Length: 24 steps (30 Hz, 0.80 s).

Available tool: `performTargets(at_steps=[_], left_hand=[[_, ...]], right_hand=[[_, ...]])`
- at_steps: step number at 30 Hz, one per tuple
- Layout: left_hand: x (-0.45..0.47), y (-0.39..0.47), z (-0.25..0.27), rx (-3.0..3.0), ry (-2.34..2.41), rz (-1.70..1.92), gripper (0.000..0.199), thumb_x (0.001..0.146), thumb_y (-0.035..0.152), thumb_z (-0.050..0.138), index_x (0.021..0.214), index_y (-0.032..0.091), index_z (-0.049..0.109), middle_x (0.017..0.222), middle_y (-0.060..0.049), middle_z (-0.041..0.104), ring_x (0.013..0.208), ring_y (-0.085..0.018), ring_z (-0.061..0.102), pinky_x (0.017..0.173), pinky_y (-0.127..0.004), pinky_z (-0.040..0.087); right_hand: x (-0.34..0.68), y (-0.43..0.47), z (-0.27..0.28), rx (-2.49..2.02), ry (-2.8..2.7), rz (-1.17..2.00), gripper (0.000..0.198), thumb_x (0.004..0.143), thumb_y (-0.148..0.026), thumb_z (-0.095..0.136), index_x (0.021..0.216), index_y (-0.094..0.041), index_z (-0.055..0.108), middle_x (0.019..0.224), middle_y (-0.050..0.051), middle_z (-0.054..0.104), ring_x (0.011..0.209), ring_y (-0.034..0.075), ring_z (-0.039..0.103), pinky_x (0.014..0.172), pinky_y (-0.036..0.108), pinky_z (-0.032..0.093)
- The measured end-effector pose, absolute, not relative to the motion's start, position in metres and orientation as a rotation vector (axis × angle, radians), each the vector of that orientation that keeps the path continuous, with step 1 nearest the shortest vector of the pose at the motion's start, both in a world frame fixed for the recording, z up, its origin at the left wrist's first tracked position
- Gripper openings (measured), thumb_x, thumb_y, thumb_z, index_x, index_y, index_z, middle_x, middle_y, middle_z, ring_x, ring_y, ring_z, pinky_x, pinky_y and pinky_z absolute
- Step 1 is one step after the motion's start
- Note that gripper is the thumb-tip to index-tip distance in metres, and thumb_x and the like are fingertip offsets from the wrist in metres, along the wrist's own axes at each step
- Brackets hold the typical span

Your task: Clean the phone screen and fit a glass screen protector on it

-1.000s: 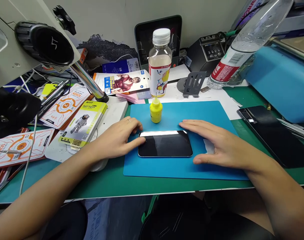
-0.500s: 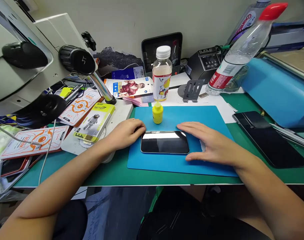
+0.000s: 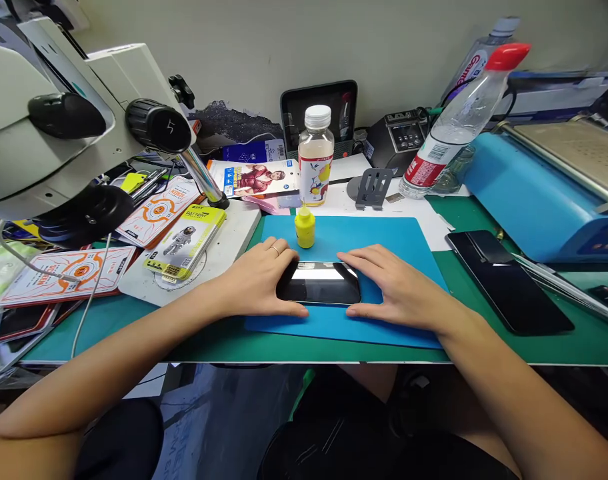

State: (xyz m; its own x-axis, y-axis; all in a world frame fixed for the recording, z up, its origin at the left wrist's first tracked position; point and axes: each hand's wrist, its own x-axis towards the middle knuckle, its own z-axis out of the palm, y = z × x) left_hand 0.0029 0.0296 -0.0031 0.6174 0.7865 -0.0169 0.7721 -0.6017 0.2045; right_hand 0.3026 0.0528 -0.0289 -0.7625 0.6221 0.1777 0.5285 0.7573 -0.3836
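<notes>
A black smartphone [image 3: 324, 292] lies face up on the blue mat [image 3: 379, 233], its glossy screen reflecting a bright strip along the far edge. Around its left end is my left hand [image 3: 261, 277], fingers at the far edge and thumb at the near edge. My right hand [image 3: 391, 287] spans the right end the same way, thumb and fingers on opposite long edges. Palms and the phone's ends are partly hidden. Just beyond the phone stands a small yellow bottle [image 3: 305, 228] with a pointed tip.
A microscope [image 3: 84, 127] overhangs the left, above battery packs [image 3: 187, 243] and screen boxes [image 3: 79, 270]. Behind the mat stand a drink bottle [image 3: 316, 160] and a phone stand [image 3: 374, 188]. To the right are a red-capped bottle [image 3: 444, 133], a large black phone [image 3: 514, 287] and a blue machine [image 3: 529, 200].
My left hand has moved from the phone's far corner to straddle its left end, thumb now at the near edge. My right hand has come in closer. The camera view has shifted slightly.
</notes>
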Motion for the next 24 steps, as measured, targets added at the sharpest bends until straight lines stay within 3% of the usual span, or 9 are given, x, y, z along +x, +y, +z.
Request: performTargets(at_steps=[6, 12, 19, 24], left_hand=[[0.015, 0.038, -0.003, 2.749, 1.215, 0.153, 0.089, 0.076, 0.086, 0.066, 0.123, 0.011, 0.061, 0.121, -0.017, 0.063, 0.111, -0.035, 0.057, 0.099, -0.047, 0.048], [0.007, 0.039, -0.011, 2.840, 1.204, 0.356, 0.112, 0.069, 0.103, 0.045, 0.124, 0.007, 0.061, 0.114, -0.019, 0.066, 0.102, -0.036, 0.058, 0.093, -0.050, 0.046], [0.007, 0.034, -0.012, 2.871, 1.115, 0.288, 0.101, 0.077, 0.098, 0.042, 0.121, 0.010, 0.060, 0.116, -0.017, 0.066, 0.100, -0.033, 0.058, 0.090, -0.047, 0.046], [0.002, 0.035, -0.011, 2.864, 1.096, 0.275, 0.085, 0.081, 0.096, 0.040, 0.102, 0.016, 0.057, 0.101, -0.014, 0.065, 0.090, -0.031, 0.057, 0.085, -0.046, 0.046]], right_hand=[[0.304, 0.053, -0.035, -0.881, -2.622, 0.426, 0.073, 0.089, -0.050, 0.073, 0.149, -0.015, 0.054, 0.132, 0.019, 0.068, 0.123, 0.034, 0.062, 0.098, 0.051, 0.058], [0.307, 0.054, -0.033, -0.861, -2.601, 0.439, 0.064, 0.085, -0.042, 0.076, 0.141, -0.017, 0.058, 0.128, 0.016, 0.068, 0.121, 0.032, 0.063, 0.097, 0.049, 0.058], [0.309, 0.057, -0.031, -0.812, -2.602, 0.418, 0.067, 0.087, -0.049, 0.075, 0.141, -0.014, 0.059, 0.130, 0.018, 0.067, 0.121, 0.032, 0.063, 0.100, 0.049, 0.056], [0.310, 0.052, -0.017, -0.919, -2.458, 0.204, 0.037, 0.100, -0.033, 0.058, 0.129, -0.011, 0.067, 0.120, 0.017, 0.072, 0.114, 0.028, 0.066, 0.094, 0.042, 0.055]])
